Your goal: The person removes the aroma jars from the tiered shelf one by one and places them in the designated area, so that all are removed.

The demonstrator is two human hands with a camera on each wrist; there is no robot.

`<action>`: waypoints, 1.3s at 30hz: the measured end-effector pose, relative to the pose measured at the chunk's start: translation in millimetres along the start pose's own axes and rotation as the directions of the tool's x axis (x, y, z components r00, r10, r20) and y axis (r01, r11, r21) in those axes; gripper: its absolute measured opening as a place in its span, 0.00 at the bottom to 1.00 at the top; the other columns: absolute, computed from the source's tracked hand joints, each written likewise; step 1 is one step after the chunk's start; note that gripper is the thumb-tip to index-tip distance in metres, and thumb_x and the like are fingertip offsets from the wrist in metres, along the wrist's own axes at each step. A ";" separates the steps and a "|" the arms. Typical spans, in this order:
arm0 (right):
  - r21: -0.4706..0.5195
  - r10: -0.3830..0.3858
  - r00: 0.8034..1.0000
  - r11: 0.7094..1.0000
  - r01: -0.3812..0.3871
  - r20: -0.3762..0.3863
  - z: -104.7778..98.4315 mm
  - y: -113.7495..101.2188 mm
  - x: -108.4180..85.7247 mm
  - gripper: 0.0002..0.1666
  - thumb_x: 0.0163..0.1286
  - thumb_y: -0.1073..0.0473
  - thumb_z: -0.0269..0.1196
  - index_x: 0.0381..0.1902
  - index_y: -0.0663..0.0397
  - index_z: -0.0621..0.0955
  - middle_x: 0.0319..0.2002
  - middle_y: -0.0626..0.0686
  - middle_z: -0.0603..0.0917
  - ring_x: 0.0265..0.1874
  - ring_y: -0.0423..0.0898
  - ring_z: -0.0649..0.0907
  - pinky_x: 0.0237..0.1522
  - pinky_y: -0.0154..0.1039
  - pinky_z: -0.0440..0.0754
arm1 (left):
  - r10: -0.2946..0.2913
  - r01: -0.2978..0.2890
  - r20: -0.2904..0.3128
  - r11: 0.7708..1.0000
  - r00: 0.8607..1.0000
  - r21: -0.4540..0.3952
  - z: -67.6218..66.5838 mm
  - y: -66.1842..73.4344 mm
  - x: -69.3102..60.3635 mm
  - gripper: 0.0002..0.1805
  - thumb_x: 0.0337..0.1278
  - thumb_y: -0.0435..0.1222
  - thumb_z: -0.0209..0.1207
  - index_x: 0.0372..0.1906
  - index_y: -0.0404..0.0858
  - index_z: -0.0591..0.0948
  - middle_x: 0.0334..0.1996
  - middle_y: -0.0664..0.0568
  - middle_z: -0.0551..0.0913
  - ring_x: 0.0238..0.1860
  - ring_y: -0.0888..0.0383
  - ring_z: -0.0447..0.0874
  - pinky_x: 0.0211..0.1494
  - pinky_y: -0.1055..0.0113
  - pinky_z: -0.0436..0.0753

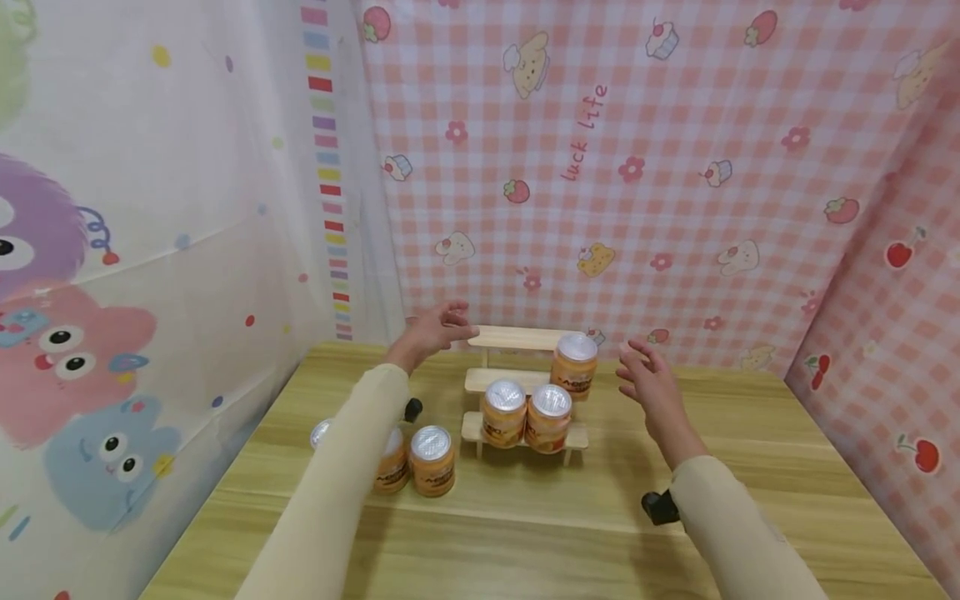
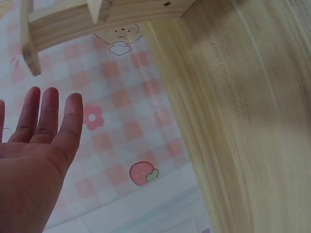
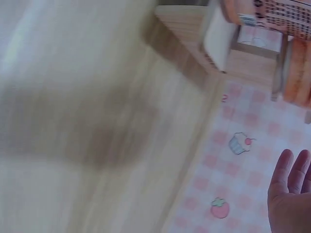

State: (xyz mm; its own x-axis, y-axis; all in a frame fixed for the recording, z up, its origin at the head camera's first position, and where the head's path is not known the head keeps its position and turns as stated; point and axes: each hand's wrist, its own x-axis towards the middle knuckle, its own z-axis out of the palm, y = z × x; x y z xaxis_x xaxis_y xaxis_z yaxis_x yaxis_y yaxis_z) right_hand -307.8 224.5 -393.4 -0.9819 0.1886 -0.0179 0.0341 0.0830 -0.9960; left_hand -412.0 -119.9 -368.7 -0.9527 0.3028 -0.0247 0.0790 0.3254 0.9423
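Head view: from above the desk [image 1: 772, 450], facing forward and down, farthest back; wrist views: close in, strongly tilted, looking past the left fingers [image 2: 70, 119] and right fingers [image 3: 280, 174] respectively; all three share the rack [image 1: 534, 378] and checked cloth [image 1: 480, 158]

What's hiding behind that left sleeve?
Behind the left sleeve, an orange can partly shows on one side and a silver lid peeks out on the other. The rest is covered, so I can't tell if more hide there.

Left grip [image 1: 438, 328] and right grip [image 1: 651, 382] extend forward (both loosely relaxed).
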 end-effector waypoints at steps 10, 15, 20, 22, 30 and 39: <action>-0.051 -0.076 0.994 0.995 0.080 0.080 17.9 -10.6 5.2 0.43 0.72 0.46 0.62 0.77 0.51 0.59 0.68 0.63 0.67 0.66 0.56 0.68 0.66 0.55 0.66 | -0.011 0.009 0.028 0.997 1.000 0.078 9.9 -11.3 7.8 0.32 0.64 0.40 0.65 0.69 0.41 0.68 0.67 0.34 0.68 0.65 0.40 0.69 0.61 0.46 0.74; -0.077 -0.081 0.991 0.993 0.090 0.105 25.8 -10.3 6.3 0.47 0.69 0.47 0.66 0.78 0.50 0.58 0.70 0.63 0.64 0.68 0.58 0.66 0.67 0.55 0.65 | -0.027 0.026 0.014 0.993 1.000 0.113 12.1 -13.6 7.3 0.32 0.62 0.42 0.66 0.69 0.42 0.70 0.65 0.37 0.71 0.63 0.42 0.71 0.59 0.49 0.75; -0.082 -0.095 0.986 0.991 0.107 0.135 33.6 -9.0 7.1 0.47 0.69 0.50 0.67 0.78 0.52 0.58 0.71 0.65 0.64 0.68 0.60 0.66 0.67 0.56 0.65 | -0.022 0.020 0.015 0.991 1.000 0.134 12.7 -17.8 8.3 0.31 0.62 0.43 0.66 0.68 0.41 0.72 0.65 0.38 0.71 0.62 0.43 0.72 0.58 0.51 0.76; -0.080 -0.097 0.984 0.991 0.109 0.147 36.4 -7.8 7.6 0.46 0.69 0.51 0.67 0.78 0.52 0.58 0.71 0.64 0.64 0.67 0.60 0.67 0.66 0.56 0.66 | -0.020 0.018 0.013 0.990 1.000 0.142 12.6 -19.0 8.6 0.31 0.62 0.43 0.66 0.67 0.42 0.72 0.65 0.39 0.72 0.62 0.43 0.72 0.57 0.52 0.77; -0.099 -0.102 0.982 0.988 0.119 0.159 41.6 -3.5 6.5 0.47 0.69 0.54 0.67 0.78 0.51 0.57 0.71 0.63 0.64 0.66 0.58 0.68 0.65 0.53 0.68 | -0.018 0.017 0.004 0.988 1.000 0.152 12.8 -20.7 8.7 0.30 0.63 0.44 0.66 0.68 0.42 0.72 0.65 0.39 0.72 0.62 0.44 0.73 0.57 0.52 0.77; -0.102 -0.110 0.982 0.987 0.127 0.154 42.3 -3.0 5.7 0.47 0.69 0.54 0.67 0.78 0.51 0.57 0.69 0.62 0.67 0.64 0.56 0.70 0.64 0.50 0.69 | -0.018 0.019 -0.002 0.985 1.000 0.170 15.4 -18.1 6.8 0.27 0.64 0.44 0.65 0.65 0.43 0.73 0.63 0.39 0.73 0.62 0.44 0.73 0.54 0.52 0.78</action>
State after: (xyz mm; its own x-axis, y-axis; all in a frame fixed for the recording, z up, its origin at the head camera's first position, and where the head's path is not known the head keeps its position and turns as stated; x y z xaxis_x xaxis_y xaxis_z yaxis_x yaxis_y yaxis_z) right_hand -321.4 183.9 -394.3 -0.9966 0.0249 0.0788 -0.0720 0.2061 -0.9759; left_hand -415.4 -110.0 -391.1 -0.9548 0.2945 -0.0413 0.1099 0.4785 0.8712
